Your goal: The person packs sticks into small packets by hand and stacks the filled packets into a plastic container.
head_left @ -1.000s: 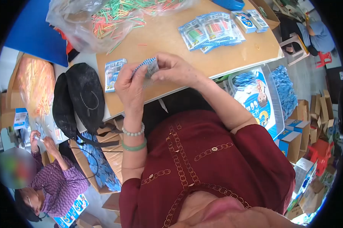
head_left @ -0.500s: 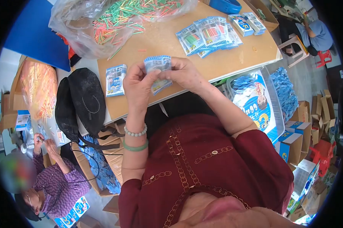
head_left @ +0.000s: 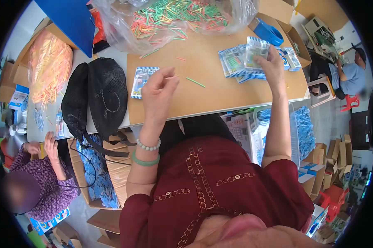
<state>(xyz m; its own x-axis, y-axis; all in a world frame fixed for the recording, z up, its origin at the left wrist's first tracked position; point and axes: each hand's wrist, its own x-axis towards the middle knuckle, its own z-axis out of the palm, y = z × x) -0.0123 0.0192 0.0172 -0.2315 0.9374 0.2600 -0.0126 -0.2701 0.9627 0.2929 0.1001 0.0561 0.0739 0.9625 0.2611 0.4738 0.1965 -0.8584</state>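
My right hand (head_left: 273, 68) pinches a clear packet with blue striped edges (head_left: 256, 48) over the pile of similar packets (head_left: 233, 62) at the table's right. My left hand (head_left: 160, 89), with a bead bracelet and a green bangle on its wrist, is raised over the table with thumb and fingers drawn together; what they hold, if anything, is too small to name. Beside it lies a blue and white packet (head_left: 140, 79). A green stick (head_left: 195, 82) and a short pink stick (head_left: 181, 58) lie on the brown tabletop (head_left: 211, 97).
A plastic bag of coloured sticks (head_left: 182, 18) is at the back, with a blue ring-shaped object (head_left: 269, 32) right of it. A black mesh bag (head_left: 106, 97) lies left. Co-workers sit at left (head_left: 50, 182) and far right (head_left: 349, 74). A clear bin (head_left: 296, 136) stands below the table.
My hands have moved apart, the right one carrying a packet right to the pile. A green stick now shows on the table. The view has shifted, and the left co-worker's hands have separated.
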